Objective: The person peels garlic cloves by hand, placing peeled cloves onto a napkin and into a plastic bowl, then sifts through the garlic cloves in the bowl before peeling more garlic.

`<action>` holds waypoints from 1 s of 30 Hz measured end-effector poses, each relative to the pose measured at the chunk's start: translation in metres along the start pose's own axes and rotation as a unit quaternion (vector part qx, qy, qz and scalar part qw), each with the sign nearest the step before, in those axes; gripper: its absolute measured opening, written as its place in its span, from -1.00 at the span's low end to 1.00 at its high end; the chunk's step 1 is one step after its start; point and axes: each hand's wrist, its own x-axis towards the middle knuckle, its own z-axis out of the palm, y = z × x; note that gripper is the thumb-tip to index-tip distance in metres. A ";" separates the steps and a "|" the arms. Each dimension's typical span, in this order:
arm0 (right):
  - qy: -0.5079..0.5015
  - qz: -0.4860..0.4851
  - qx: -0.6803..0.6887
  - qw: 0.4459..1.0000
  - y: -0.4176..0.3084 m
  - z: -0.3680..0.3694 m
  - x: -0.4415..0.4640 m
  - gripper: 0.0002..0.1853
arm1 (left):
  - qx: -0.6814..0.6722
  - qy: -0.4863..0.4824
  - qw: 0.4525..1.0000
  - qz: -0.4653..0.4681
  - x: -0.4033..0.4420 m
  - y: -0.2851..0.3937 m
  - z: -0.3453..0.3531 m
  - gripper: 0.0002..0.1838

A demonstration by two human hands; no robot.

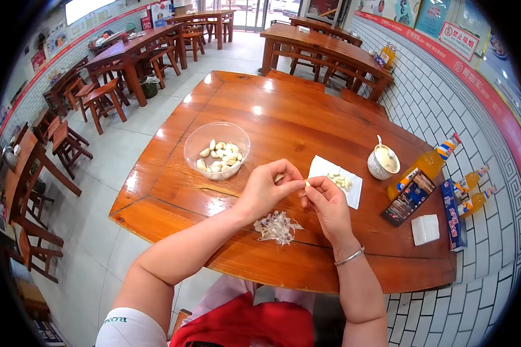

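My left hand (267,188) and my right hand (328,208) meet above the wooden table (173,191), their fingertips pinched together on a small garlic clove (307,184). Something pale, perhaps another clove, shows inside the curled fingers of my left hand. Below the hands lies a heap of papery garlic skins (276,227). A clear plastic bowl (189,139) to the left contains several garlic cloves (220,155). Just beyond my right hand, several slim pale cloves (342,182) rest on a white napkin (354,198).
On the right stand a lidded white jar (383,163) with a spoon, a propped phone (409,196), orange drink bottles (431,162), a blue box (452,214) and a stack of napkins (425,229). A tiled wall borders that side. Other tables (324,46) and stools stand further off.
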 end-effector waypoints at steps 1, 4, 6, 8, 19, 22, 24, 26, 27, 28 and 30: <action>0.003 -0.016 -0.026 1.000 0.000 0.001 0.000 -0.86 | -0.001 -0.004 1.000 0.002 0.000 0.001 0.000 -0.88; 0.015 -0.017 -0.041 0.999 -0.001 0.001 0.000 -0.86 | -0.002 -0.004 1.000 0.008 0.000 -0.001 0.001 -0.88; 0.014 -0.018 -0.044 0.999 -0.001 0.002 0.000 -0.86 | -0.004 -0.002 1.000 0.011 0.000 -0.002 0.001 -0.87; 0.016 -0.019 -0.049 0.998 -0.001 0.001 -0.001 -0.87 | 0.007 0.000 1.000 0.012 0.000 -0.003 0.002 -0.87; 0.022 -0.016 -0.062 0.998 -0.006 0.003 -0.003 -0.89 | 0.022 -0.014 1.000 -0.007 0.001 0.001 -0.001 -0.84; 0.024 0.006 -0.038 0.999 -0.007 0.004 -0.002 -0.89 | 0.033 -0.019 0.999 -0.026 -0.001 0.010 -0.004 -0.85; 0.015 0.007 -0.075 0.997 -0.006 0.001 -0.001 -0.92 | 0.055 -0.014 0.998 -0.023 0.000 0.005 -0.002 -0.87; 0.011 0.008 -0.051 0.999 -0.006 0.002 -0.002 -0.89 | 0.053 -0.017 0.998 -0.003 0.003 -0.006 -0.003 -0.89; -0.003 0.011 -0.044 0.999 -0.006 0.000 -0.002 -0.88 | 0.055 -0.021 0.998 0.001 0.004 -0.007 -0.004 -0.90; -0.006 0.021 -0.039 0.999 -0.008 0.001 -0.003 -0.87 | 0.048 -0.029 0.998 -0.013 0.003 -0.004 -0.005 -0.91; -0.014 0.024 -0.051 0.998 -0.013 0.001 -0.004 -0.87 | 0.037 -0.041 0.998 -0.027 0.004 0.001 -0.006 -0.92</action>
